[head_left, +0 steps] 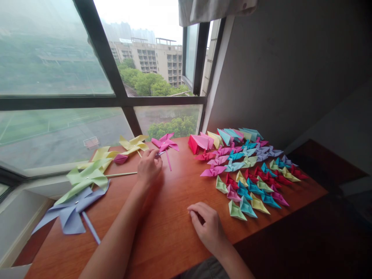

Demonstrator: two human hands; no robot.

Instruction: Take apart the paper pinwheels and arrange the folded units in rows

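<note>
My left hand (149, 166) reaches to the far side of the table, its fingers closed on a small pale lavender paper piece (161, 153), mostly hidden by the hand. Just beyond it lies a magenta paper pinwheel (165, 143) with a pink stick. A yellow pinwheel (134, 144) is to the hand's left, its stick running toward the fingers. Beside the wrist ends the stick of a light green pinwheel (87, 178). My right hand (207, 226) rests near the table's front edge, fingers curled together, with nothing visible in them.
A large lavender pinwheel (76, 207) and a dark pink folded paper (120, 159) lie at left. On the right stand rows of folded paper boats (236, 210), paper cranes (213, 171) and paper planes (203, 142). Windows border the wooden table (171, 240).
</note>
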